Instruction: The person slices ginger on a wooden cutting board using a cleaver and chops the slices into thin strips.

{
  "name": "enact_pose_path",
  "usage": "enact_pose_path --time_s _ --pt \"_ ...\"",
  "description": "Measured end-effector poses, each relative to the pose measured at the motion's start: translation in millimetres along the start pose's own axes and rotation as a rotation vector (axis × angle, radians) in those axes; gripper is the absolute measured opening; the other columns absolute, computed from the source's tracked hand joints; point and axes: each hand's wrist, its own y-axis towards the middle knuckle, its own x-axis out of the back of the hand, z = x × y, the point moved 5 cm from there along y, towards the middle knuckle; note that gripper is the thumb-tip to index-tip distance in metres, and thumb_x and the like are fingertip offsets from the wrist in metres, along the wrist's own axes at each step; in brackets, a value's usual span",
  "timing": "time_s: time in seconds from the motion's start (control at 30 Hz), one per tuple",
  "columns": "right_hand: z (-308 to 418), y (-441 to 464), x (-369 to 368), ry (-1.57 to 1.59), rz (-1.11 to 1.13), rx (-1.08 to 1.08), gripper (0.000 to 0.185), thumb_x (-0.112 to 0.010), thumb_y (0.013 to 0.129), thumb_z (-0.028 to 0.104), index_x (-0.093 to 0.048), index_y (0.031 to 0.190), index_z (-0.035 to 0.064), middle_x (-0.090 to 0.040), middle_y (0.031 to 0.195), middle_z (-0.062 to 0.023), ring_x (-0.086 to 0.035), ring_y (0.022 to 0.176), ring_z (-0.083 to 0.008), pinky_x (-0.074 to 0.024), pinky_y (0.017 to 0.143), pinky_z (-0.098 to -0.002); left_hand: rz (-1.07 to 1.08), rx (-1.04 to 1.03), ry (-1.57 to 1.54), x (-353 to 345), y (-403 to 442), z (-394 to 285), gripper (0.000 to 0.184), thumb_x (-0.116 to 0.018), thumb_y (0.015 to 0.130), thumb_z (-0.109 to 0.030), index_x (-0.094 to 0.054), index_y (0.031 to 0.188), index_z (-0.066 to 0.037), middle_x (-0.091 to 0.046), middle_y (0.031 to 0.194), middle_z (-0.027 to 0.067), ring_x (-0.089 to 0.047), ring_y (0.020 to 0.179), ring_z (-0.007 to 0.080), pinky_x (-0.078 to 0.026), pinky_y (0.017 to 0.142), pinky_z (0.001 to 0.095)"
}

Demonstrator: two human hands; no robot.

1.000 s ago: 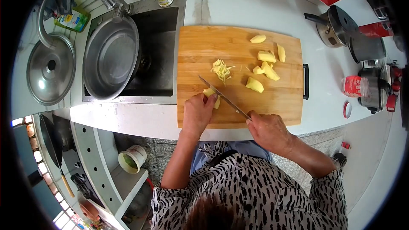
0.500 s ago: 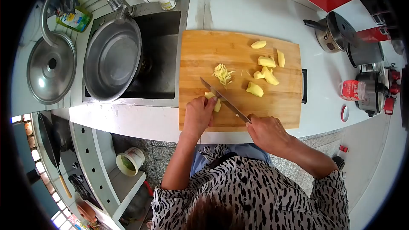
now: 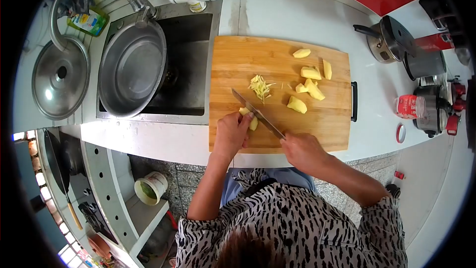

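Observation:
My right hand (image 3: 303, 150) is closed around the handle of a kitchen knife (image 3: 263, 118). The blade slants up and left across the wooden cutting board (image 3: 233, 59). My left hand (image 3: 231, 131) presses its bent fingers on a pale yellow piece of peeled ginger (image 3: 254, 123), right beside the blade; the fingers partly cover it. Just beyond the knife lies a small heap of thin ginger shreds (image 3: 260, 88). Several peeled ginger chunks (image 3: 311, 73) are spread over the right half of the board, one of them a thick ginger chunk (image 3: 297, 104) nearest the knife.
Left of the board is a sink (image 3: 193, 69) with a metal basin (image 3: 133, 69) tilted in it under the faucet (image 3: 136, 1). A pot lid (image 3: 61, 78) lies farther left. On the right stand a lidded saucepan (image 3: 384, 42), a red-labelled jar (image 3: 410, 106) and its lid (image 3: 400, 133).
My right hand and the knife have shifted slightly left, the handle end drawing closer to my left hand. My left hand stays on the ginger, and the other pieces lie where they were.

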Motion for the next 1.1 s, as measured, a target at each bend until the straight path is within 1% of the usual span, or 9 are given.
enact_pose_path --time_s 0.1,0.23,0.3,0.43,0.53,0.73,0.83,0.93,1.1 --pt "-2.3 6.0 -12.4 -0.008 -0.032 -0.039 0.017 -0.051 0.082 0.012 -0.05 0.072 -0.0028 -0.054 0.057 -0.019 -0.055 0.054 -0.0392 -0.0452 0.053 -0.0458 -0.002 -0.021 0.014 0.2 1.4 1.7 0.036 -0.053 0.089 -0.027 -0.053 0.067 0.003 -0.05 0.046 0.0064 -0.049 0.034 0.0131 -0.037 0.032 0.0256" --pt "4.2 -4.8 20.0 0.046 -0.03 0.004 0.015 -0.051 0.081 0.011 -0.05 0.073 -0.0024 -0.054 0.058 -0.0193 -0.055 0.054 -0.0389 -0.045 0.052 -0.0459 0.002 -0.013 0.019 0.4 1.0 1.8 0.036 -0.053 0.089 -0.027 -0.053 0.067 0.002 -0.05 0.047 0.0062 -0.049 0.035 0.013 -0.037 0.032 0.0256" --pt "7.2 -8.3 26.3 0.051 0.057 -0.03 0.015 -0.051 0.081 0.011 -0.051 0.073 -0.0019 -0.054 0.058 -0.0197 -0.055 0.054 -0.0392 -0.045 0.052 -0.046 0.004 -0.008 0.006 0.3 0.0 1.1 0.037 -0.053 0.089 -0.027 -0.053 0.067 0.002 -0.05 0.047 0.0062 -0.049 0.035 0.0129 -0.037 0.032 0.0256" --pt "-2.6 -1.2 -1.8 0.082 0.051 -0.054 0.017 -0.05 0.082 0.012 -0.05 0.073 -0.0019 -0.053 0.057 -0.02 -0.054 0.054 -0.0397 -0.0449 0.052 -0.0461 0.011 -0.023 0.01 0.2 0.9 2.5 0.037 -0.053 0.089 -0.027 -0.052 0.067 0.002 -0.05 0.047 0.006 -0.049 0.035 0.0128 -0.038 0.032 0.0257" --pt "-4.4 2.3 -6.2 0.019 -0.072 0.04 0.023 -0.049 0.086 0.016 -0.048 0.073 -0.0028 -0.05 0.053 -0.0206 -0.052 0.049 -0.0397 -0.0407 0.049 -0.046 0.006 -0.021 -0.001 0.1 -0.7 1.6 0.037 -0.053 0.089 -0.027 -0.052 0.067 0.002 -0.05 0.047 0.0061 -0.049 0.035 0.0129 -0.038 0.032 0.0258" --pt "3.8 -8.9 23.8 0.079 0.103 -0.087 0.019 -0.05 0.084 0.014 -0.05 0.072 -0.0016 -0.053 0.056 -0.0207 -0.055 0.054 -0.0397 -0.0448 0.051 -0.0463 -0.004 -0.008 -0.028 0.7 -1.2 0.1 0.037 -0.054 0.088 -0.026 -0.052 0.066 0.004 -0.05 0.046 0.0089 -0.05 0.034 0.0157 -0.038 0.033 0.0282" --pt "-2.4 -5.6 5.0 0.14 0.006 -0.023 0.024 -0.049 0.086 0.017 -0.048 0.071 -0.002 -0.05 0.053 -0.0216 -0.052 0.051 -0.0395 -0.041 0.049 -0.045 0.005 -0.024 -0.015 1.1 -1.2 0.0 0.037 -0.055 0.088 -0.026 -0.052 0.067 0.004 -0.05 0.047 0.0089 -0.05 0.034 0.0154 -0.038 0.033 0.0282" --pt "-3.3 2.0 -8.0 0.047 -0.077 0.043 0.023 -0.049 0.086 0.017 -0.048 0.072 -0.0021 -0.05 0.053 -0.021 -0.052 0.05 -0.0393 -0.0405 0.049 -0.0445 0.019 -0.035 0.001 1.2 -0.5 1.4 0.036 -0.052 0.089 -0.026 -0.052 0.068 0.002 -0.051 0.047 0.0059 -0.05 0.036 0.0134 -0.038 0.032 0.0258" --pt "3.5 -7.7 22.4 0.121 0.022 -0.035 0.025 -0.049 0.086 0.017 -0.048 0.071 -0.0029 -0.051 0.054 -0.0222 -0.052 0.052 -0.0399 -0.0421 0.05 -0.0459 0.016 -0.017 -0.017 1.4 -1.3 -0.8 0.035 -0.051 0.09 -0.025 -0.052 0.068 0.002 -0.051 0.048 0.0063 -0.051 0.036 0.0136 -0.039 0.032 0.0262"
